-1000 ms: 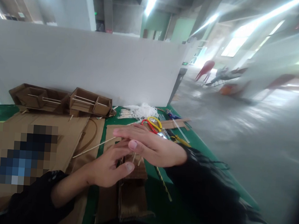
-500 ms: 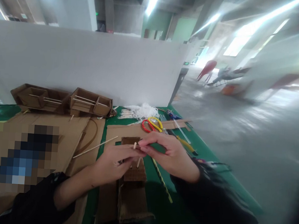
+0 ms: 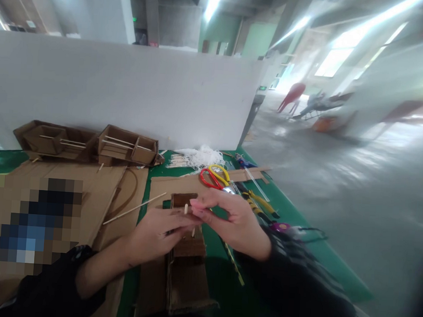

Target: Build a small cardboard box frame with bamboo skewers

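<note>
My left hand (image 3: 155,234) is closed above an open cardboard box (image 3: 188,280), palm down. Between its fingers a thin wooden stick (image 3: 186,208) pokes up, its rounded tip showing. My right hand (image 3: 234,223) meets the left fingertips from the right, thumb and index finger pinched together. Whatever lies in that pinch is too small or hidden to make out. Under the hands another short stick (image 3: 193,232) stands at the box's inner cardboard panel. The box's middle is partly covered by my fingers.
Scissors (image 3: 212,179) with red and yellow handles, yellow-black pliers (image 3: 264,204) and a yellow twisted strip (image 3: 238,271) lie on the green table (image 3: 220,284). White string (image 3: 206,158) is heaped behind. Two cardboard boxes (image 3: 126,155) stand by the white partition (image 3: 129,90). A long stick (image 3: 135,208) rests leftward.
My right hand has shifted slightly left and down, showing more of the pliers and a purple item behind it. The stick tip between my left fingers sits slightly lower and further left.
</note>
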Action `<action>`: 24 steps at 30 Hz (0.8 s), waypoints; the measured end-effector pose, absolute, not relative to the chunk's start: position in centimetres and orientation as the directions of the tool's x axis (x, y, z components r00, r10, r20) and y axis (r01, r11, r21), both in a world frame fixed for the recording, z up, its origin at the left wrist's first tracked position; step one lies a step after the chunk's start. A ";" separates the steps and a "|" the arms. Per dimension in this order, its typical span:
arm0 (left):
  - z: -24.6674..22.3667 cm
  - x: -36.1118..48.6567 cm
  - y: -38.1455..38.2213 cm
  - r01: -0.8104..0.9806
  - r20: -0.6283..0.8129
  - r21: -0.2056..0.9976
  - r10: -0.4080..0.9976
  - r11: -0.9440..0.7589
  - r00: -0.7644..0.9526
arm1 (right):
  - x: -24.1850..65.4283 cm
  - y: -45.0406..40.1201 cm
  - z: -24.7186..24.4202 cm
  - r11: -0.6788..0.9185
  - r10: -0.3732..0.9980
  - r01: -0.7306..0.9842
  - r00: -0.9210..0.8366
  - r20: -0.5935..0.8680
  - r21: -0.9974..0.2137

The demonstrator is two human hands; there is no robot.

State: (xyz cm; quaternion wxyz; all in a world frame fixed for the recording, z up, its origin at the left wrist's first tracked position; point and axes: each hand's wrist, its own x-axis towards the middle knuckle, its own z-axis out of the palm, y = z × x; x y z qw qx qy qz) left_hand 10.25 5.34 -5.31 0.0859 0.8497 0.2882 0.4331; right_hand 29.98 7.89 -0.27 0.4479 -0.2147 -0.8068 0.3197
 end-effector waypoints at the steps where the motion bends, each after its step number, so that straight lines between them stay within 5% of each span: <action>1: -5.4 10.3 5.4 0.413 0.689 0.396 0.563 -0.820 0.456 | 30.0 7.8 -0.2 0.706 0.632 0.060 -0.503 0.589 -0.705; 6: -5.4 10.2 5.3 0.434 0.666 0.421 0.597 -0.796 0.448 | 31.5 8.1 -0.4 0.695 0.623 0.095 -0.574 0.531 -0.713; 13: -5.5 10.0 5.4 0.390 0.674 0.424 0.572 -0.817 0.466 | 33.3 9.7 -3.5 0.570 0.544 0.363 -0.839 0.007 -0.737; 24: -5.5 9.9 5.3 0.417 0.690 0.326 0.516 -0.848 0.508 | 32.3 9.1 -4.9 0.578 0.554 0.325 -0.830 0.068 -0.748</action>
